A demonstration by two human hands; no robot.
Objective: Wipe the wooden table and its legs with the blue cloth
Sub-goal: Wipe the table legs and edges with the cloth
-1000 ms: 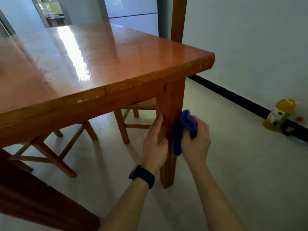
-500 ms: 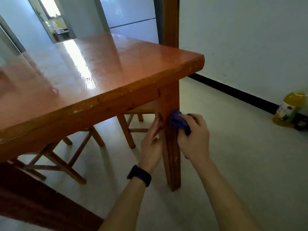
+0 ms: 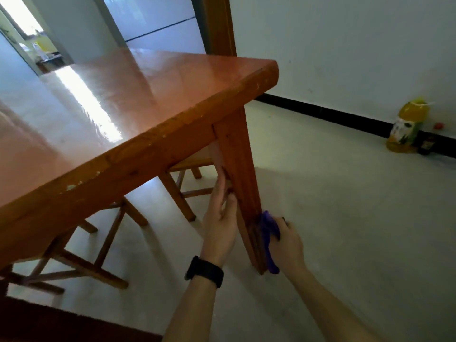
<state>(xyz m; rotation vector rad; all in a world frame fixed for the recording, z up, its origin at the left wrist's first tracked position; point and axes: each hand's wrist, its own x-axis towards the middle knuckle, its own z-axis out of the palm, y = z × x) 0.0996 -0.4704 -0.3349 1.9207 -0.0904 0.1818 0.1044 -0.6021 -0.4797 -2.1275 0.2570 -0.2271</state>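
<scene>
Pale floor (image 3: 345, 230), wooden table (image 3: 148, 107) standing on it, wooden stools (image 3: 81, 262) underneath, yellow bottle (image 3: 407, 127) near the wall (image 3: 345, 45)

Glossy orange-brown wooden table (image 3: 148, 99), white glare streak on top, pale chipped flecks along edge. Darker reddish-brown table leg (image 3: 240, 169), grain lines visible. Plain deep blue cloth (image 3: 269, 233). Black watch (image 3: 204, 271). Pale grey floor (image 3: 345, 218). White wall (image 3: 345, 45), black skirting (image 3: 320, 113). Yellow-orange bottle (image 3: 407, 127), whitish label with dark and green print. Small red object (image 3: 438, 125). Mid-brown wooden stools (image 3: 177, 196). Brown door frame (image 3: 219, 25).
</scene>
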